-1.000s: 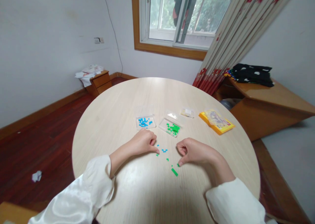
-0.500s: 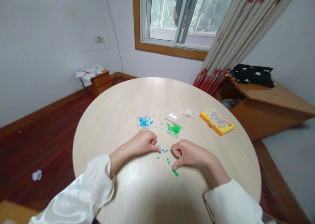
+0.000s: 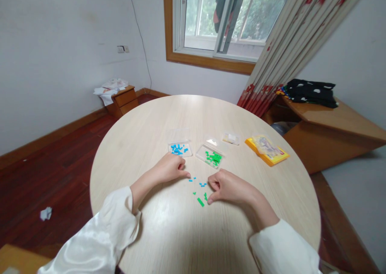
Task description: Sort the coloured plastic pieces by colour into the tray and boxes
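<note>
My left hand (image 3: pixel 171 168) rests on the table with its fingers curled in and the thumb stretched out. Its thumb tip is just beside a small blue brick (image 3: pixel 190 180). Opposite it, my right hand (image 3: pixel 227 187) is also curled, its thumb pointing down beside small green bricks (image 3: pixel 205 196). A longer green brick (image 3: pixel 200 202) lies to the left of that thumb. Between the hands are several tiny blue bricks (image 3: pixel 202 185) and a little green piece (image 3: pixel 194 193). I see nothing held in either hand.
Behind my hands stand a clear box of blue bricks (image 3: pixel 187 153) and a clear box of green bricks (image 3: pixel 200 153), lids open. Farther back are a small clear case (image 3: pixel 231 138) and a yellow box (image 3: pixel 268 151). Everything sits on a round table (image 3: pixel 144 121).
The long green brick has shifted left and slightly away from me. My left hand has drawn a little left, uncovering a blue brick. My right thumb has moved slightly left and up.
</note>
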A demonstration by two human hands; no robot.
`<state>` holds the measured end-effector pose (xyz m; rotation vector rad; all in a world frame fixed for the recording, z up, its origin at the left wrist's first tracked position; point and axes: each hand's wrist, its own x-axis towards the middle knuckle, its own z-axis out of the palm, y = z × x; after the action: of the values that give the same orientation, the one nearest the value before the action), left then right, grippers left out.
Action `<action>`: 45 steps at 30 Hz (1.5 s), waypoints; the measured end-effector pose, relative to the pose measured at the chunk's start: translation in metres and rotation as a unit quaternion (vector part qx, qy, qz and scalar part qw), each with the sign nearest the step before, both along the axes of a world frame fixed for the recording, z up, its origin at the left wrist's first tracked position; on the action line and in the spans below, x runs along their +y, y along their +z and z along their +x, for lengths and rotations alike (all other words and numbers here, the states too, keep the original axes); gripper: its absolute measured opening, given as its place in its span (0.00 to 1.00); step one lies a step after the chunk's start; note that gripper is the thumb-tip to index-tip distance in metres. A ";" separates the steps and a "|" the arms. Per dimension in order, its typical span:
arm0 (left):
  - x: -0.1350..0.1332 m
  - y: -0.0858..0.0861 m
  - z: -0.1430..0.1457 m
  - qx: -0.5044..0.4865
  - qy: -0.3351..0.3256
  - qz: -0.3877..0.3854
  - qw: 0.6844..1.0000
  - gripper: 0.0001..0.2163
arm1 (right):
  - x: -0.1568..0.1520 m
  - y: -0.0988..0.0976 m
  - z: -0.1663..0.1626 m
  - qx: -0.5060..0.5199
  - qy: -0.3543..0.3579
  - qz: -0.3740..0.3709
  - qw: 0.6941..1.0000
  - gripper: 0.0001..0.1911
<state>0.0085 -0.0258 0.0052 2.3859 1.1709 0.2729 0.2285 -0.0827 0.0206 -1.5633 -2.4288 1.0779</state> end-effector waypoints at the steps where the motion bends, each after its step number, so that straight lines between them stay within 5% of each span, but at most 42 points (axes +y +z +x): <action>1: 0.000 0.000 0.000 0.002 -0.001 -0.006 1.000 0.18 | 0.001 0.000 0.003 -0.006 -0.001 0.000 1.000 0.24; 10: -0.004 -0.001 0.006 -0.007 -0.053 -0.029 0.998 0.20 | 0.000 -0.005 -0.014 -0.023 -0.011 0.041 0.999 0.23; 17: -0.002 -0.008 0.005 -0.064 0.005 -0.036 0.997 0.18 | 0.000 -0.009 -0.009 0.012 -0.018 0.063 0.998 0.23; 27: -0.004 -0.003 0.006 -0.042 -0.088 -0.043 0.994 0.20 | -0.005 -0.007 -0.021 0.004 0.049 0.048 0.998 0.26; 33: -0.007 -0.001 0.006 -0.076 -0.068 -0.056 0.993 0.13 | 0.000 -0.012 -0.015 0.052 -0.014 0.111 0.992 0.26; 38: -0.021 -0.002 0.016 -0.109 -0.134 -0.060 0.983 0.06 | 0.007 -0.014 -0.004 0.080 -0.101 0.222 0.967 0.25; 45: -0.040 -0.011 0.032 -0.049 -0.168 -0.034 0.984 0.06 | 0.009 -0.016 -0.005 0.089 -0.123 0.280 0.948 0.26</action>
<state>0.0403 -0.0657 -0.0054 2.4284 0.7067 0.2301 0.2238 -0.0738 0.0045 -1.4411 -2.0868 0.4065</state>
